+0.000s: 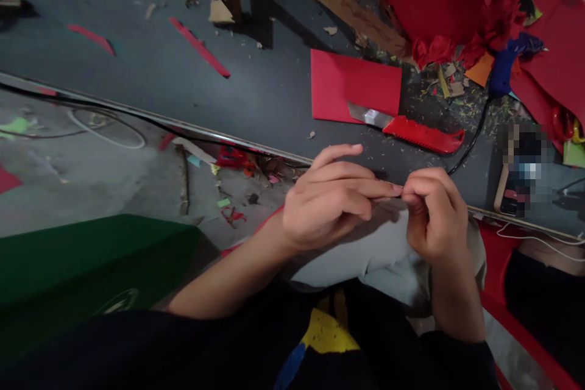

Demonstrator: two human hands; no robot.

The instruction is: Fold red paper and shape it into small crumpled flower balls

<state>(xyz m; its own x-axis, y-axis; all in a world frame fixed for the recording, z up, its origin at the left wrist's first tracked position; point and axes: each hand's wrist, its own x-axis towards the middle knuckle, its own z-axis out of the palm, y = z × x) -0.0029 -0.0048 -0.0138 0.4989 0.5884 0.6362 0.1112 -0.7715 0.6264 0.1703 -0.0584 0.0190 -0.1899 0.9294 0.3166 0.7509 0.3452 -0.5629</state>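
My left hand (331, 201) and my right hand (434, 213) meet over my lap at the table's front edge. The right hand's thumb and fingers are pinched together. My left fingers reach across to that pinch, with the little finger raised and the others close together. A thin dark edge shows between the fingertips, too small and covered to name. Just beyond the hands, a red-handled utility knife (425, 134) lies with its blade over a folded red sheet of paper (356, 82). Neither hand touches the knife or the sheet.
Red paper strips (200, 47) and scraps lie on the grey table (150, 73). A cardboard strip (340, 3), a large red crumpled-paper object (434, 0) and a blue corded tool (505, 67) are behind. A phone (521, 173) sits right. A green bin-like object (91, 280) stands left.
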